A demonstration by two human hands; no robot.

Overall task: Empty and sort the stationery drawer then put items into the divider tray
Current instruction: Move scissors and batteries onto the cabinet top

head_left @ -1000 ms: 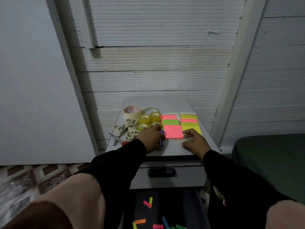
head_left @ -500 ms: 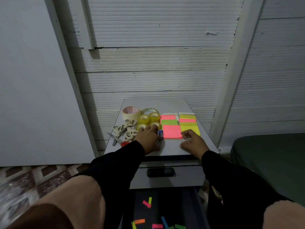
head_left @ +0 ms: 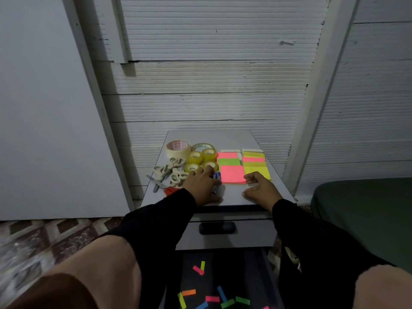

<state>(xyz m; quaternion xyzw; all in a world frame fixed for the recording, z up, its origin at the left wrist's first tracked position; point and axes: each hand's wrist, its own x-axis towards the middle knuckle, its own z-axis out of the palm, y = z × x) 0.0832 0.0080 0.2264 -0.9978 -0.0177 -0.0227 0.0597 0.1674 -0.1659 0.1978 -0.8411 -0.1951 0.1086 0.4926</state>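
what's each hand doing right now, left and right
Left hand: open, resting on the pens.
Right hand: loosely curled, holding nothing.

Long black sleeves cover both arms down to the wrists, leaving the left hand and right hand bare (no rings or watch visible). Both knees show uncovered.

White ribbed wall panels are standing behind the cabinet. A plain white board is leaning at the left, patterned floor tiles are showing below it, and a dark green bed is sitting at the right.
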